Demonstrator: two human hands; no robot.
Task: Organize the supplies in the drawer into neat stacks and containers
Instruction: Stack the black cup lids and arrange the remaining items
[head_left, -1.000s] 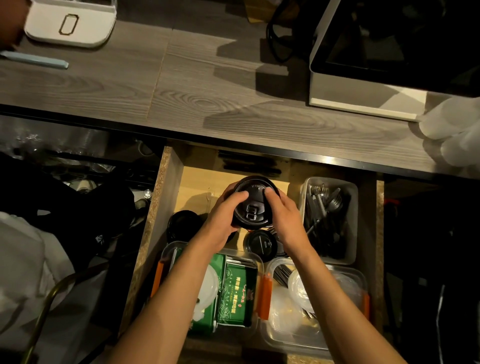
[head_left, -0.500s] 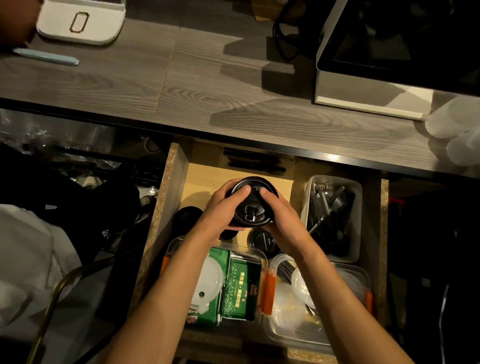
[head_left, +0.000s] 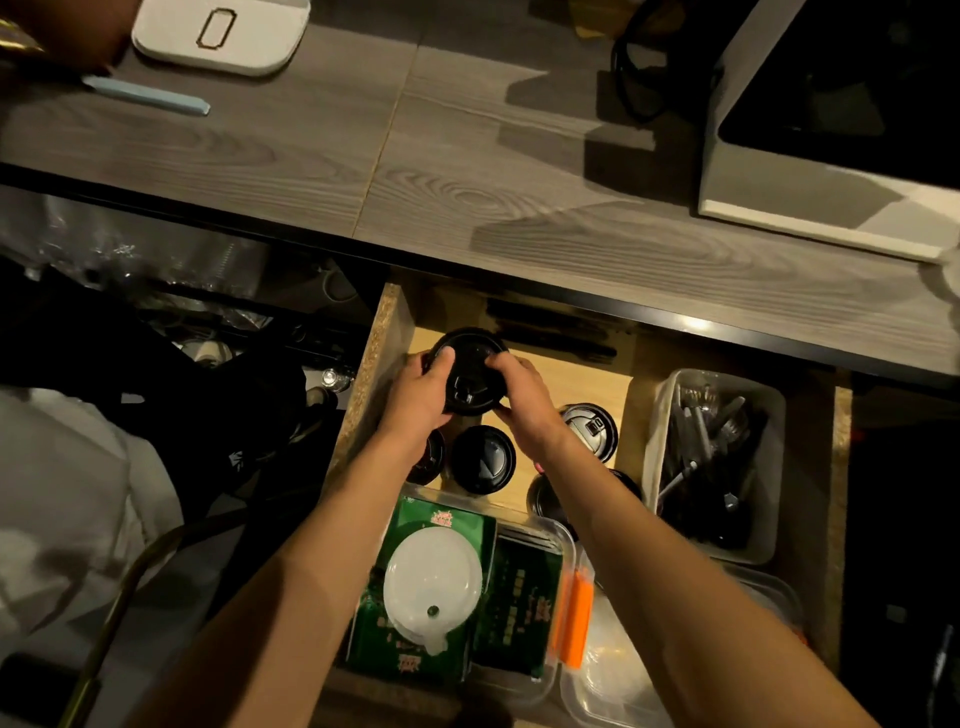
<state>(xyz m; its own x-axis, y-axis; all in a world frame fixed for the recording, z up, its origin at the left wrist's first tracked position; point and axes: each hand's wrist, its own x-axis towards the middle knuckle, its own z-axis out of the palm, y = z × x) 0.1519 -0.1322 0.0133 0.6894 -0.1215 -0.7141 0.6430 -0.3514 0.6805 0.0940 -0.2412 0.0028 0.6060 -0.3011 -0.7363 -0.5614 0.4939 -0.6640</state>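
Both my hands hold a stack of black cup lids (head_left: 470, 371) over the back left of the open wooden drawer (head_left: 574, 382). My left hand (head_left: 421, 395) grips its left rim with the thumb on top. My right hand (head_left: 522, 400) grips the right rim. More black lids lie on the drawer floor: one (head_left: 483, 460) below the stack, one (head_left: 592, 428) to the right, others partly hidden under my arms. A clear bin (head_left: 769, 540) at the right holds black forks and cutlery. A clear container (head_left: 558, 530) in front holds green packets and a white lid (head_left: 431, 577).
A grey wooden counter (head_left: 363, 156) runs above the drawer, with a white scale (head_left: 221, 34), a pale blue pen (head_left: 148, 96) and a white-edged machine (head_left: 831, 171) on it. Dark clutter and a chair frame sit left of the drawer. Another clear container (head_left: 608, 691) lies at the front right.
Both hands have carried the lid stack toward the drawer's back left corner. Loose lids that my hands covered now show on the drawer floor.
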